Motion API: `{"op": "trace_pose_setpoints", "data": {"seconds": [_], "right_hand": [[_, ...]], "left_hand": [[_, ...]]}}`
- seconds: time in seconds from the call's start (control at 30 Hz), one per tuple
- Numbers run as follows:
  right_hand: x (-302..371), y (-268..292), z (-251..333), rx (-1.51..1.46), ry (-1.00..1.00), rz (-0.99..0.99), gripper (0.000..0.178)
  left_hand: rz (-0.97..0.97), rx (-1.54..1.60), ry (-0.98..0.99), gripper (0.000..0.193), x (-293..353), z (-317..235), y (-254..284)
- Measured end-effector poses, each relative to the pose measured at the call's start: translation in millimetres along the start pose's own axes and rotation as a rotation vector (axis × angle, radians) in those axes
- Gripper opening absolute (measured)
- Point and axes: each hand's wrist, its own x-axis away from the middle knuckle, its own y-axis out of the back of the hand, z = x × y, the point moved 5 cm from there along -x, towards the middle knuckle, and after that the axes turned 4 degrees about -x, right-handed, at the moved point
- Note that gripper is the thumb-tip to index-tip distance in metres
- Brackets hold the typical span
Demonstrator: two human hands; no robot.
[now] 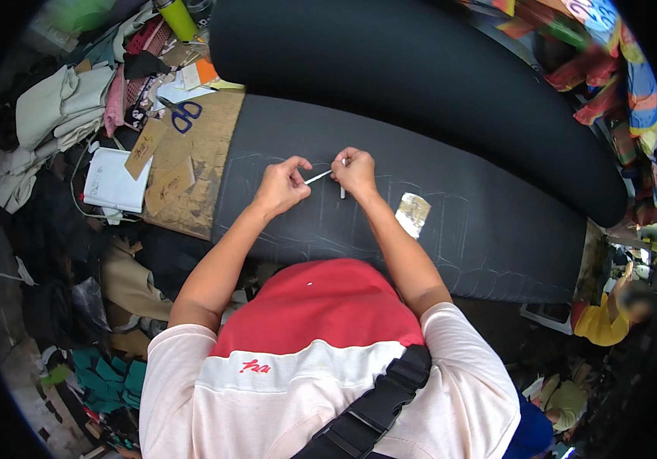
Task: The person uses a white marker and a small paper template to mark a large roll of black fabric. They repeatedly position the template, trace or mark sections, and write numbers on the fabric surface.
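My left hand (282, 185) and my right hand (355, 172) are close together above a dark grey cloth (397, 161) marked with pale chalk lines. Stretched between them is a thin white strip (317, 177), its left end pinched between my left thumb and forefinger. My right fingers are closed at the strip's other end. A short white stick-like piece (343, 192) also shows below those fingers; whether it joins the strip, I cannot tell. To the right of my right forearm, a crumpled silvery packet (413, 214) lies on the cloth.
A large black fabric roll (420, 84) lies along the table's far side. On the bare wood (210, 153) at left are blue-handled scissors (184, 116), brown card pieces (170, 185) and a white notebook (116, 180). Piled cloth (64, 103) fills the far left. People sit at lower right.
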Motion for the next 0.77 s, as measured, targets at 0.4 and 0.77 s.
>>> {"op": "trace_pose_setpoints", "data": {"seconds": [0.4, 0.77], "right_hand": [[-45, -26, 29, 0.132, 0.078, -0.067, 0.003], [-74, 4, -19, -0.038, -0.119, -0.355, 0.011]], "left_hand": [[-0.011, 0.121, 0.103, 0.033, -19, 78, 111], [-0.103, -0.008, 0.115, 0.032, -51, 140, 198]]}}
